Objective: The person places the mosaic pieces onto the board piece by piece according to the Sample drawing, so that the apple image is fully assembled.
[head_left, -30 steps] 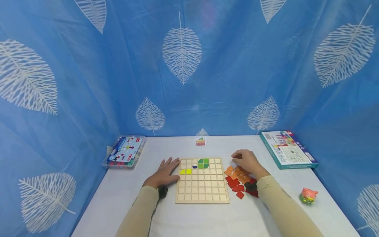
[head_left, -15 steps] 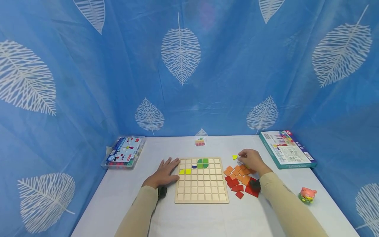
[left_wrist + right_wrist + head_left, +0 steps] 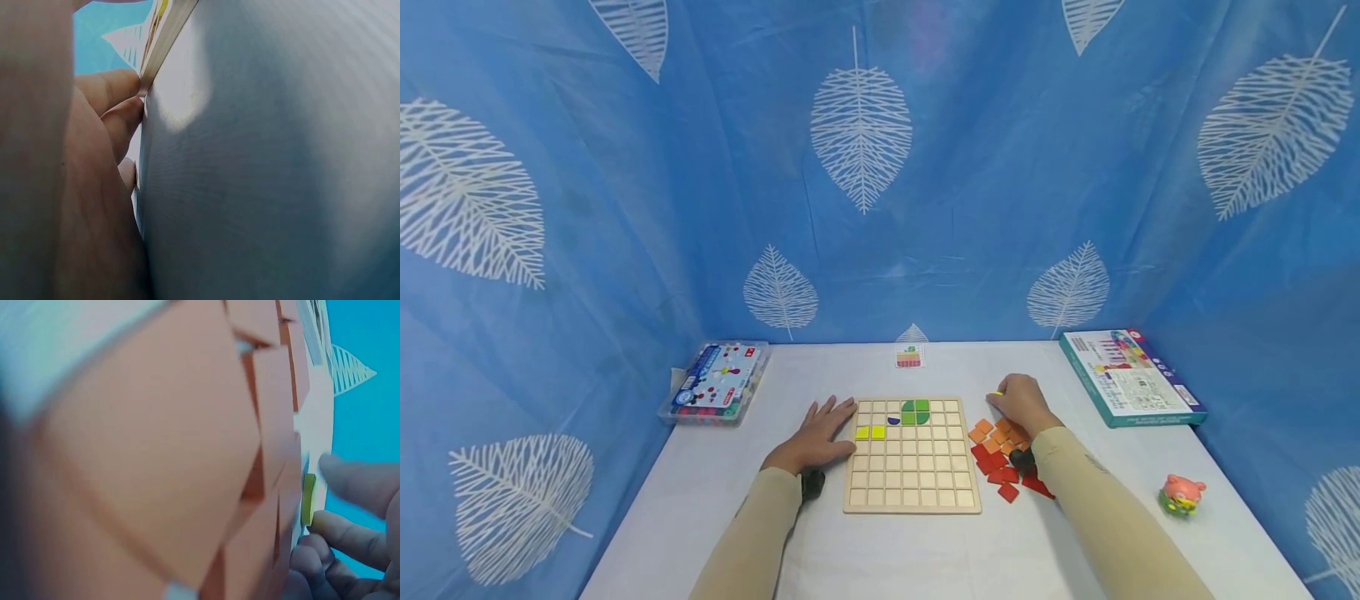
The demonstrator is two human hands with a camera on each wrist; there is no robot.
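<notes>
The left wrist view is mostly blurred desk surface and skin, showing only curled-looking fingers [image 3: 119, 94] against the edge of the wooden grid board [image 3: 164, 31]; the right wrist view is filled by out-of-focus orange tiles [image 3: 187, 444], with a small yellow tile [image 3: 308, 499] at the fingertips [image 3: 340, 528]. In the head view that yellow tile [image 3: 996, 393] is only a sliver at the far left of the right hand [image 3: 1018, 402], so its shape cannot be made out, and the hand covers part of the pile of orange and red tiles [image 3: 996, 458] lying just right of the board. The right hand rests on the desk [image 3: 925, 550] at the far edge of that pile, fingers bent, thumb and fingertips closing on the yellow tile; whether the tile is lifted cannot be told. The left hand [image 3: 820, 433] lies flat with fingers spread, touching the board's left edge and holding nothing. The board [image 3: 912, 454] sits between the hands, carrying two yellow squares, a small blue piece and green pieces near its far side
</notes>
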